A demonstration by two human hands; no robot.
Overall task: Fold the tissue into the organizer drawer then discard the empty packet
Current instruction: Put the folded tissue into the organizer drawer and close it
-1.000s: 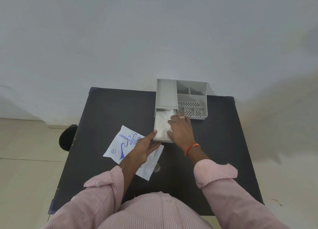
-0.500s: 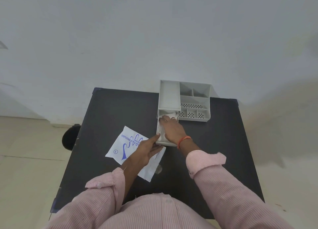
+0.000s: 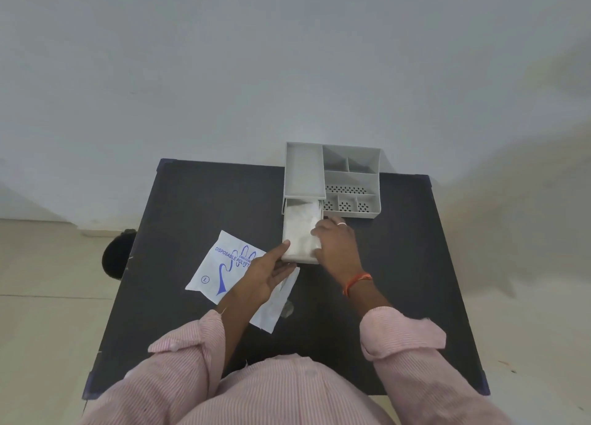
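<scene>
A grey organizer (image 3: 351, 181) stands at the table's far edge. Its drawer (image 3: 300, 260) is pulled out toward me, with the white tissue (image 3: 299, 229) lying inside. My left hand (image 3: 265, 274) grips the drawer's front left corner, thumb on the rim. My right hand (image 3: 337, 245) lies over the drawer's right front side, fingertips pressing on the tissue. The empty packet (image 3: 220, 271), white with blue print, lies flat on the table, partly under my left hand and wrist.
The black table (image 3: 198, 207) stands against a pale wall. A dark round object (image 3: 116, 255) sits on the floor beside the table's left edge. The organizer's open compartments (image 3: 350, 205) lie right of the drawer.
My right hand has drawn back from deep in the drawer to its right front side, uncovering more tissue. My left hand stays on the drawer's front corner.
</scene>
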